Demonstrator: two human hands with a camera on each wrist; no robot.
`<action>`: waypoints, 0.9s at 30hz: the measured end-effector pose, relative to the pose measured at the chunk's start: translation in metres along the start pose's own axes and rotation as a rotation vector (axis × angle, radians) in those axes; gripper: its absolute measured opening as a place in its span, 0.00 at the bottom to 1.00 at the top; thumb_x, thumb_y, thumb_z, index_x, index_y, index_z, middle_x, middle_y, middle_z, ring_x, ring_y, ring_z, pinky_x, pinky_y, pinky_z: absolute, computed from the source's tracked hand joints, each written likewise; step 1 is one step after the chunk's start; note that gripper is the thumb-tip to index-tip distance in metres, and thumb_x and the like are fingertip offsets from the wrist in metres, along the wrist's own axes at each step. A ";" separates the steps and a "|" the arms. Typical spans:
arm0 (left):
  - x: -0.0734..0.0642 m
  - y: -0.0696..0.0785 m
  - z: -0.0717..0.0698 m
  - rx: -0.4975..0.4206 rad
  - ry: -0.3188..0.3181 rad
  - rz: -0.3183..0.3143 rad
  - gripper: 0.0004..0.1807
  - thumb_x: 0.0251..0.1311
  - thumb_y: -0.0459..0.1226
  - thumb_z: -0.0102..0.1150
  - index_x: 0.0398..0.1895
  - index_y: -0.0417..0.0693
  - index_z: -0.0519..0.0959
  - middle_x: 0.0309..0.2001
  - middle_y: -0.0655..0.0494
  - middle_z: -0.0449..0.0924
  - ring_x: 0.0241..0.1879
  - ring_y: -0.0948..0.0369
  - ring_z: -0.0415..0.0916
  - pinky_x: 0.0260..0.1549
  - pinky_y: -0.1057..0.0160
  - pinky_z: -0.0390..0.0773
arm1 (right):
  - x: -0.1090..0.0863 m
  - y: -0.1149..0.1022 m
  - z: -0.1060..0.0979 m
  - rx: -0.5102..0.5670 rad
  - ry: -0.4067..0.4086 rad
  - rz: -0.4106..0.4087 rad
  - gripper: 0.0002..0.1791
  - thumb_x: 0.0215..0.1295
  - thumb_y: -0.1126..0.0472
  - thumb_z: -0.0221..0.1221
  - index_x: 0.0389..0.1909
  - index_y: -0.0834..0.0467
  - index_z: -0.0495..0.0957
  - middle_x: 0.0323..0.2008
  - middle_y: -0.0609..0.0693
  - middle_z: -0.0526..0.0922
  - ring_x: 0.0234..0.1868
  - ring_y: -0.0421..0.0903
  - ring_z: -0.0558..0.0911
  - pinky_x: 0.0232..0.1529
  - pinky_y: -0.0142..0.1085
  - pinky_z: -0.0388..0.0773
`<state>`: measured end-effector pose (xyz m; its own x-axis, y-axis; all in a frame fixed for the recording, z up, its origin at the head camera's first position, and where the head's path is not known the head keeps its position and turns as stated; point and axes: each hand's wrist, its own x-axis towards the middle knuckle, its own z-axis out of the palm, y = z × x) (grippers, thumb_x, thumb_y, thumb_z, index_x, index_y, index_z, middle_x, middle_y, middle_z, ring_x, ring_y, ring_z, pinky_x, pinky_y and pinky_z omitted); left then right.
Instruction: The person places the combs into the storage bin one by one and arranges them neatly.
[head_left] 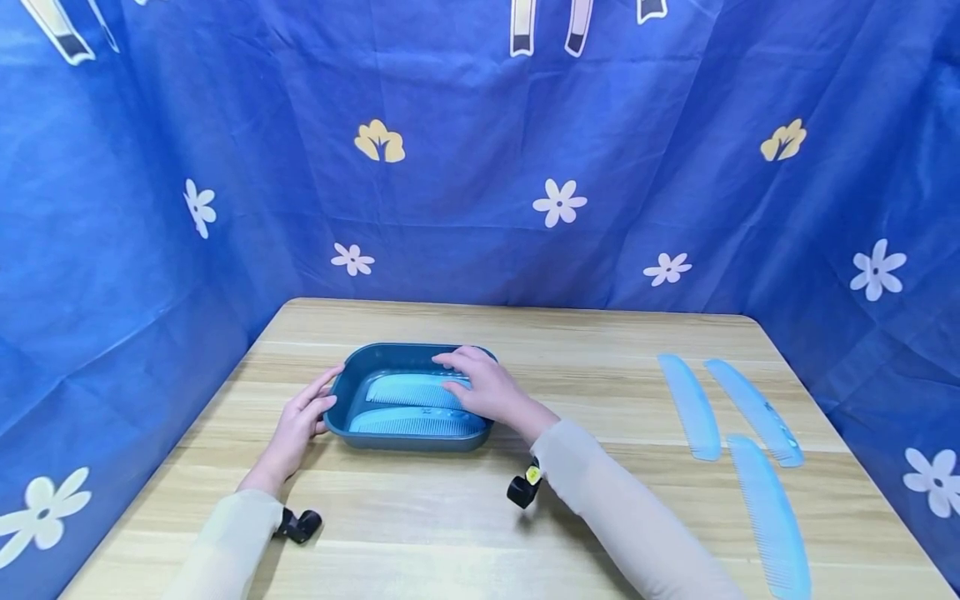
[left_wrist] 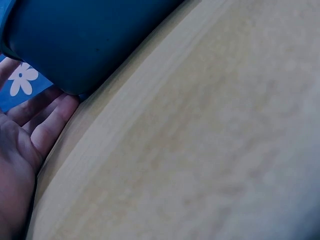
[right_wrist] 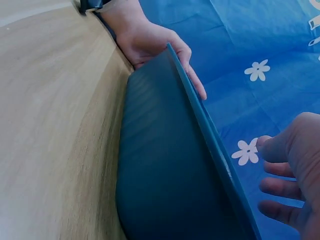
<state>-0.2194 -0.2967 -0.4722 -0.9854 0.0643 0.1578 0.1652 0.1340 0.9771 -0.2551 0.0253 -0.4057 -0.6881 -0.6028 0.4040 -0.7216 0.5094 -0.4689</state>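
A dark teal basin sits on the table, left of its middle. Two light blue combs lie side by side inside it. My left hand rests against the basin's left end; its fairly straight fingers touch the rim and the lower corner, as the left wrist view also shows. Over the basin's right end is my right hand, thumb and fingers apart and loosely bent, with nothing between them. It covers the right end of the farther comb. In the right wrist view, the right hand is above the rim.
Three more light blue combs lie on the right of the wooden table: one comb to the left, another comb near the right edge, and a comb closer to me. Blue patterned cloth hangs behind and at both sides.
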 end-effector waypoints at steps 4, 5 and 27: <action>0.000 0.000 0.001 0.000 0.003 -0.006 0.25 0.69 0.38 0.45 0.69 0.49 0.60 0.56 0.41 0.60 0.39 0.66 0.76 0.32 0.68 0.80 | -0.005 -0.002 -0.004 -0.021 0.034 -0.003 0.22 0.63 0.59 0.59 0.59 0.52 0.73 0.46 0.46 0.75 0.45 0.43 0.74 0.43 0.33 0.74; 0.000 0.000 0.001 -0.001 0.003 -0.009 0.25 0.69 0.38 0.45 0.69 0.49 0.60 0.56 0.41 0.60 0.39 0.66 0.76 0.32 0.68 0.80 | -0.007 -0.003 -0.005 -0.022 0.040 0.001 0.22 0.63 0.59 0.59 0.59 0.52 0.73 0.45 0.46 0.75 0.45 0.42 0.74 0.42 0.33 0.74; 0.000 0.000 0.000 0.004 0.003 -0.016 0.26 0.69 0.39 0.45 0.69 0.50 0.60 0.56 0.40 0.59 0.38 0.66 0.75 0.32 0.68 0.79 | -0.035 0.005 -0.027 0.038 0.123 0.051 0.22 0.63 0.62 0.58 0.59 0.54 0.73 0.42 0.45 0.74 0.33 0.39 0.73 0.28 0.28 0.72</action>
<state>-0.2195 -0.2968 -0.4722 -0.9880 0.0590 0.1426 0.1496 0.1391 0.9789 -0.2368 0.0657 -0.4012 -0.7294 -0.4960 0.4711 -0.6839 0.5124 -0.5194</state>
